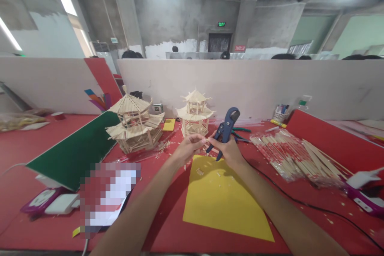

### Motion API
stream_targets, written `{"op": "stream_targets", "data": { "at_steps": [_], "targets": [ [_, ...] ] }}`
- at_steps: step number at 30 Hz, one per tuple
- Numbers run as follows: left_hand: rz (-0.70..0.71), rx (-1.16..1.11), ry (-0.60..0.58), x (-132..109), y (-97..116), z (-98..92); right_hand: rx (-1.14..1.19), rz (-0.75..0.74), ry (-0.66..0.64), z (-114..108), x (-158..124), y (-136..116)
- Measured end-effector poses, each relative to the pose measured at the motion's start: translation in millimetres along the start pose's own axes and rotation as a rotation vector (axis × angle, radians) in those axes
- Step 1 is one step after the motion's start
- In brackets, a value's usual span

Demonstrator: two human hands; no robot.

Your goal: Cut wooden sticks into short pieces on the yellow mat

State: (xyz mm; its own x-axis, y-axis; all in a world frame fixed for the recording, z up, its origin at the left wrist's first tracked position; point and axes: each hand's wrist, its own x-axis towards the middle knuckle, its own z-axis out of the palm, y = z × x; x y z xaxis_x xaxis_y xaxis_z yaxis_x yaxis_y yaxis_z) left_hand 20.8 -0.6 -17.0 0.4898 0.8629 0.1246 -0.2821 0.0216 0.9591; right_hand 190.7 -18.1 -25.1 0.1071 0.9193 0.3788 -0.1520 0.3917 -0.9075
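Observation:
My right hand is wrapped round the handles of a dark blue cutter, whose jaw points up. My left hand meets it just to the left, fingers pinched on a thin wooden stick that runs towards the cutter. Both hands hover over the far edge of a yellow sheet strewn with small wood chips. Behind them stand two stick-built pagoda models, a larger one at the left and a smaller one in the middle.
Packs of wrapped chopsticks lie at the right beside a black cable. A green board leans at the left, with white and purple devices in front. A pale partition closes off the back of the red table.

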Motion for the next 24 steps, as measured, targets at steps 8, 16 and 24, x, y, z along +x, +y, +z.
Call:
{"op": "stream_targets", "data": {
  "at_steps": [8, 16, 24],
  "targets": [
    [0.018, 0.065, 0.038, 0.8, 2.1, 1.5, 0.035, 0.027, 0.048, 1.0, 1.2, 0.0],
    [0.195, 0.464, 0.037, -2.6, 19.1, 3.2, -0.123, -0.007, 0.04, 1.0, 1.9, -0.8],
    [0.287, 0.839, 0.045, -0.4, 19.7, -1.0, -0.188, -0.043, -0.008, -0.9, 2.3, 3.9]
  ]
}}
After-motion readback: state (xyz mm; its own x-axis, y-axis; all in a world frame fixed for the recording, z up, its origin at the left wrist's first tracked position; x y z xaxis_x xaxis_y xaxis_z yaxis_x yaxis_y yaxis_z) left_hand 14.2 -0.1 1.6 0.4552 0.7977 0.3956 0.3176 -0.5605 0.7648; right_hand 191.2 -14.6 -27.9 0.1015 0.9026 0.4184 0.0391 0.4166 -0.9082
